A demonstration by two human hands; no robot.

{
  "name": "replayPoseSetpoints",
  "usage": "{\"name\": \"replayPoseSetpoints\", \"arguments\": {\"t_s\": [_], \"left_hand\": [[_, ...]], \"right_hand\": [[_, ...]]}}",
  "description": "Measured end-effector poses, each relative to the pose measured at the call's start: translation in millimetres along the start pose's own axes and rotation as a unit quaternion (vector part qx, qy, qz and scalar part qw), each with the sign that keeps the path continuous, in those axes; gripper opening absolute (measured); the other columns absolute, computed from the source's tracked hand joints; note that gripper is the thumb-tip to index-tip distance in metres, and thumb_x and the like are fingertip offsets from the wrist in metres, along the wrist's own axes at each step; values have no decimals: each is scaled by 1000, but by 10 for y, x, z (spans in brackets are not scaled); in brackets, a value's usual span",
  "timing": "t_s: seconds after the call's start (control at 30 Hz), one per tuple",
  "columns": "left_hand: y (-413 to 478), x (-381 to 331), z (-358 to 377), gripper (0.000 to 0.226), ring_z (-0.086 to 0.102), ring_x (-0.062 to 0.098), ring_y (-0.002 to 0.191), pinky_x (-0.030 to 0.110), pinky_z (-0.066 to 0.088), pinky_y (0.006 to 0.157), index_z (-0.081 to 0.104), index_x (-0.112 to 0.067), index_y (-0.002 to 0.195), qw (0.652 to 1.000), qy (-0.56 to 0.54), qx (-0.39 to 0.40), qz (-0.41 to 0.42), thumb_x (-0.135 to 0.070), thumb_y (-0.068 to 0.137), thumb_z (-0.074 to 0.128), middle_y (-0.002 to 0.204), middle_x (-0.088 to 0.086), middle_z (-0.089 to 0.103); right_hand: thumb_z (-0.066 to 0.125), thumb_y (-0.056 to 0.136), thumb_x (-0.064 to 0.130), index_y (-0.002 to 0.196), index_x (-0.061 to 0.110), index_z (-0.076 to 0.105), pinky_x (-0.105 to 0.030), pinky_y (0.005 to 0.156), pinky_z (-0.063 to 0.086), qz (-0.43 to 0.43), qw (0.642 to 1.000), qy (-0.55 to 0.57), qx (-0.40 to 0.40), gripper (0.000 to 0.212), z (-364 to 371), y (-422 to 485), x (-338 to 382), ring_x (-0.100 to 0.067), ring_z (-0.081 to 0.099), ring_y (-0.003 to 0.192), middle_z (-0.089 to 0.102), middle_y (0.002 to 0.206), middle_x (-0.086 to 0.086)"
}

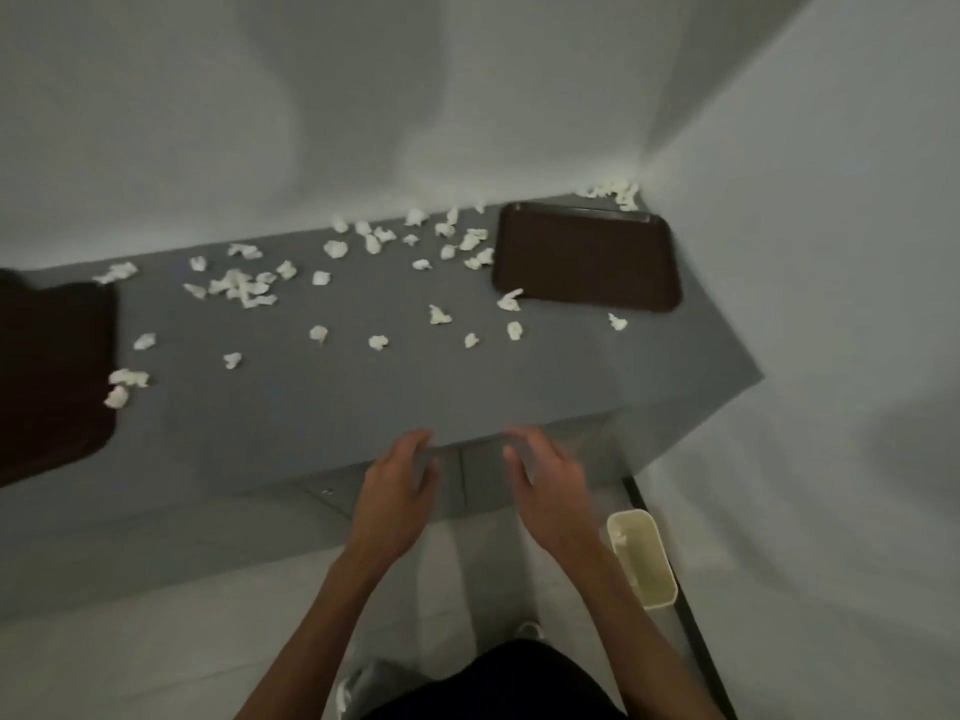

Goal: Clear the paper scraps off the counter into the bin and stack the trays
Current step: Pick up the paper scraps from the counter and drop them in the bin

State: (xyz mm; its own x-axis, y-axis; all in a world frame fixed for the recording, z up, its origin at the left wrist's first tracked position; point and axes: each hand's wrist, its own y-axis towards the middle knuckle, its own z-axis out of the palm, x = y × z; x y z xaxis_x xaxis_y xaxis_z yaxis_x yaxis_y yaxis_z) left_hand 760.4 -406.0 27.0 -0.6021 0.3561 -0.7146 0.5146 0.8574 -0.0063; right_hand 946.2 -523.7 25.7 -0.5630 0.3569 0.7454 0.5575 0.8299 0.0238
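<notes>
Both grips at the near edge of the flat grey tabletop [363, 397]. The left grip [400, 491] and the right grip [545, 491] are spread, fingers loosely extended, and hold nothing; whether the fingertips touch the edge cannot be told through the blur. The crumpled white paper scraps [244, 288] lie scattered beyond both grips, densest far ahead of the left grip, with a small heap in the corner far beyond the right grip. One dark brown rectangular plastic tray [587, 257] sits ahead and to the right of the right grip. A second dark brown tray [52, 376] lies well to the left of the left grip, partly out of view. The narrow cream rectangular bin [644, 558] stands on the floor below and just right of the right grip. Probable risks: light scraps swept over the edge may miss the narrow opening and land on the floor, and the scraps touching the right-hand tray's rim may scatter when that tray is lifted.
</notes>
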Motion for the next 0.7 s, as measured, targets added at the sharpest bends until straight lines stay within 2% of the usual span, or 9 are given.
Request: {"name": "replayPoseSetpoints", "arguments": {"t_s": [0.1, 0.27, 0.4, 0.57, 0.7], "left_hand": [[-206, 510, -585, 38, 64, 25, 118, 35, 51, 100, 61, -17, 132, 997, 8, -69, -13, -21, 96, 67, 130, 3, 67], [-751, 1377, -1612, 39, 58, 22, 122, 30, 43, 106, 58, -18, 136, 986, 22, -156, -61, -26, 98, 64, 133, 4, 62], [-1253, 2129, -2404, 38, 59, 25, 118, 30, 43, 102, 57, -18, 135, 972, 29, -191, -132, -25, 98, 64, 129, 6, 63], [-1798, 2992, -3246, 41, 55, 22, 128, 37, 45, 108, 53, -20, 140, 949, 38, -225, -216, -32, 101, 58, 140, 1, 59], [-2060, 3519, -3728, 38, 55, 18, 126, 36, 45, 108, 53, -25, 139, 924, 16, -273, -268, -38, 103, 53, 139, -3, 59]], "right_hand": [[55, 105, 39, 130, 25, 63, -24, 106, 44, -62, 998, 0, 23, 30, 447, 82, 568, -15, 61, 122, 67, 131, 5], [52, 103, 51, 130, 29, 62, -28, 104, 48, -119, 991, -8, 63, 36, 1426, -53, 1476, -15, 63, 121, 67, 130, 7], [56, 102, 47, 130, 27, 63, -22, 100, 44, -146, 982, -7, 118, 35, 2280, -309, 2157, -17, 64, 119, 69, 129, 3], [54, 104, 45, 134, 23, 62, -15, 101, 37, -186, 962, -11, 198, 38, 3156, -634, 2994, -12, 60, 122, 67, 133, 2], [51, 106, 45, 137, 25, 59, -18, 102, 41, -234, 936, -27, 263, 38, 3767, -713, 3552, -10, 60, 122, 65, 135, 5]]}}
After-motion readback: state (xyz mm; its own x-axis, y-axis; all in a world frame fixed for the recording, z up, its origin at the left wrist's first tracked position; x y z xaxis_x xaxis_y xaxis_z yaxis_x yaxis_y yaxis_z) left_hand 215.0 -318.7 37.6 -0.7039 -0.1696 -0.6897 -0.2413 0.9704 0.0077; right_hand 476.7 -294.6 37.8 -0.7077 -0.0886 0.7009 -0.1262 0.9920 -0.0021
